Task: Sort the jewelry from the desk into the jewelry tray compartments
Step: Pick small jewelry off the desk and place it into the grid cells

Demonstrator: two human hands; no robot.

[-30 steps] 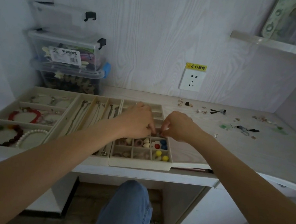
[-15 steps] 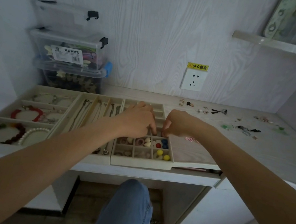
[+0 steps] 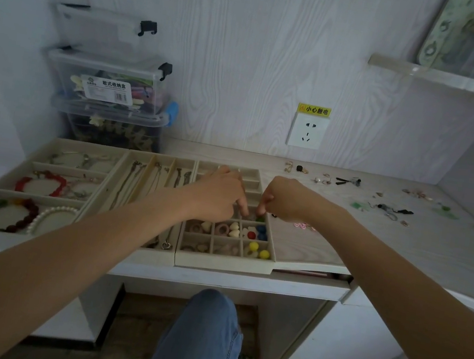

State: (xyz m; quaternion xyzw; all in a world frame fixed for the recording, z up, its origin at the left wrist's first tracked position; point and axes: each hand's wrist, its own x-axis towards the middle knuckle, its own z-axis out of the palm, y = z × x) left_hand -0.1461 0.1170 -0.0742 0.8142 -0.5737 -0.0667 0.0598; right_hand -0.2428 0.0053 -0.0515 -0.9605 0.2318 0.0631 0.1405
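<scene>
Pale wood-grain surface (image 3: 344, 235), loose small jewelry (image 3: 385, 206) scattered far right. Beige felt-lined tray (image 3: 223, 265), square compartments with round beads (image 3: 259, 250). Left hand (image 3: 221, 195) and right hand (image 3: 283, 198) meet over one compartment, fingers curled; right grip pinches a green piece (image 3: 260, 219), left grip's hold unclear.

A person seated at a pale wood tabletop (image 3: 403, 250) works both hands over the rt-most of three beige jewelry trays. Left hand (image 3: 220, 197) and right hand (image 3: 280, 199) meet, fingers curled down into a small compartment of the ring tray (image 3: 223, 265); what they pinch is too small to tell. Nearer compartments hold rings, hearts & yellow, blue, red beads (image 3: 258, 245). Middle tray (image 3: 149, 178) carries necklaces; left tray (image 3: 12, 192), bracelets incl. a red one (image 3: 41, 184). Loose earrings (image 3: 391, 210) lie scattered at rt, well apart. Stacked clear boxes (image 3: 110, 89) and a wall socket (image 3: 307, 131) behind.
</scene>
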